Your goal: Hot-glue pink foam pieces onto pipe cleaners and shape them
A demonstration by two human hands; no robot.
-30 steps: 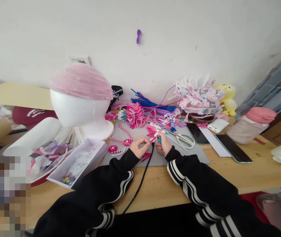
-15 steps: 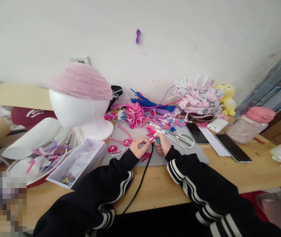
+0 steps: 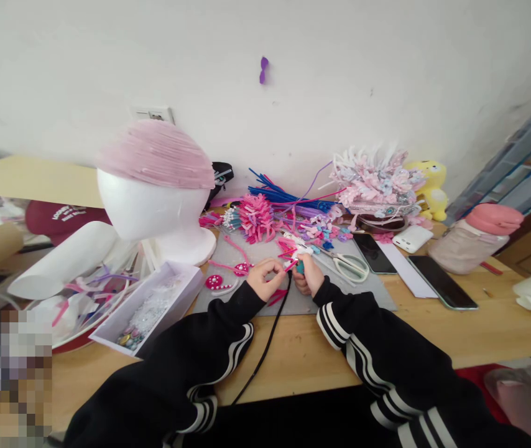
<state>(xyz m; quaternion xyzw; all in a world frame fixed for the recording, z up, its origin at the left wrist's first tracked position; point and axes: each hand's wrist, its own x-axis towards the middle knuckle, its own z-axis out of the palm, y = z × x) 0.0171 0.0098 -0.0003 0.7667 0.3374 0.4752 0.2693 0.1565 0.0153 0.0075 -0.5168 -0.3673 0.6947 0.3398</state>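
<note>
White wall behind, wooden tabletop [image 3: 303, 348] in front, with a grey mat [image 3: 340, 289] laid across its middle. Both hands meet over the mat, just ahead of the black striped sleeves. Left hand [image 3: 264, 280]: fingers curled, fingertips pinched on a small pink craft piece [image 3: 288, 266] held between the two hands. Right hand [image 3: 306, 278]: grip closed around a teal-handled tool [image 3: 300, 266] — likely a glue gun, though most of it is hidden by the fingers. A black cord [image 3: 265, 345] runs from the tool toward the near edge of the tabletop.

Surroundings: white scissors [image 3: 347, 264] lie on the mat just right of the hands. A heap of pink and blue pipe cleaners [image 3: 275, 205] sits farther back, near the wall. Foam mannequin head [image 3: 153, 211] wearing a pink cap stands to the left; a white box of beads [image 3: 151, 308] lies in front of it. Two phones [image 3: 440, 281] rest on the right — well apart from the hands.
</note>
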